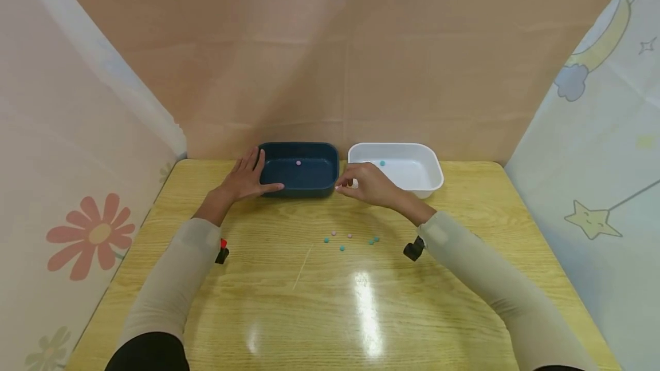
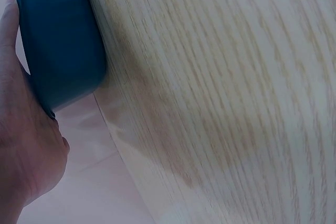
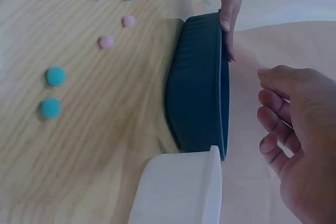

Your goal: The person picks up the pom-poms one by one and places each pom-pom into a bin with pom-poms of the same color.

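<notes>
My left hand (image 1: 246,181) rests against the left end of a dark blue tray (image 1: 304,193), fingers straight and spread, thumb along its front rim. A small round pink piece (image 1: 298,163) lies inside this tray. Over the gap between the two trays, my right hand (image 1: 367,182) pinches a tiny pale pink piece (image 1: 337,188) between thumb and forefinger. In the right wrist view the fingertips hide that piece. Beneath the right hand stands a white tray (image 1: 432,185) with one small round teal piece (image 1: 382,163) in it.
On the wooden table (image 1: 289,314) in front of the trays lie two pink pieces (image 1: 350,236) and several teal pieces (image 1: 342,248). A brown sheet (image 1: 345,73) hangs close behind the trays. Patterned panels (image 1: 593,159) stand at both sides.
</notes>
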